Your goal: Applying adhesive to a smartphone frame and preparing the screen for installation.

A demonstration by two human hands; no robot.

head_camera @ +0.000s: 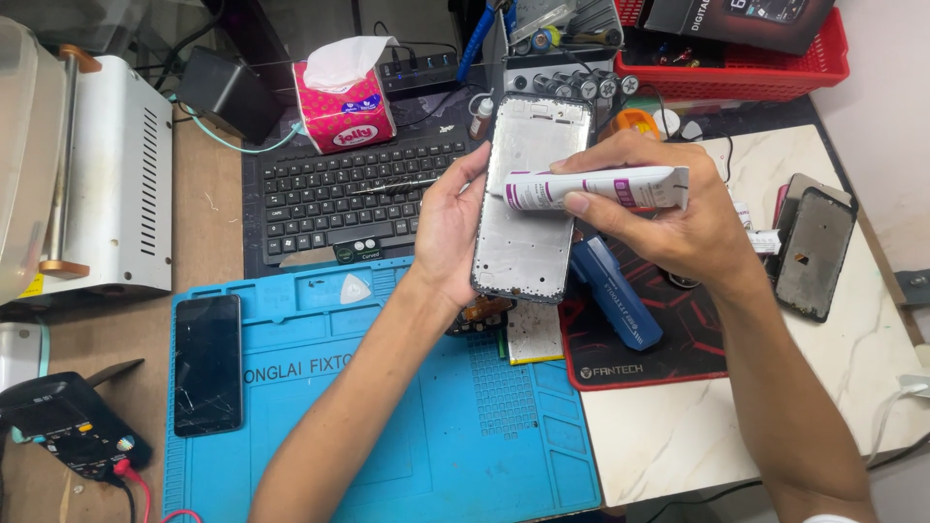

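Fingers (572, 199) of the right hand (668, 208) are wrapped round a white glue tube (596, 188) with purple print, thumb underneath and the rest curled over the top, so it's held firmly. The tube's long axis is laid almost level, left to right, with the nozzle end pointed left and resting over the upper part of the phone frame (528, 199). That frame is gripped along its left edge by the left hand (448, 228), fingers pinched on the side and thumb behind it, so it's held up off the blue repair mat (387, 416) with its long axis running top to bottom. So tube and frame are crossed nearly at right angles, and the nozzle is sat just beside the left-hand fingertips, over the frame's face.

The frame looks like a bare silver metal midframe, no screen fitted, with dark crumbs of old adhesive seen along the bottom edge.

Further out, a black phone (206, 363) is laid on the mat's left side, a keyboard (349, 194) behind, and a removed dark screen (816, 252) off to the right on the marble top.
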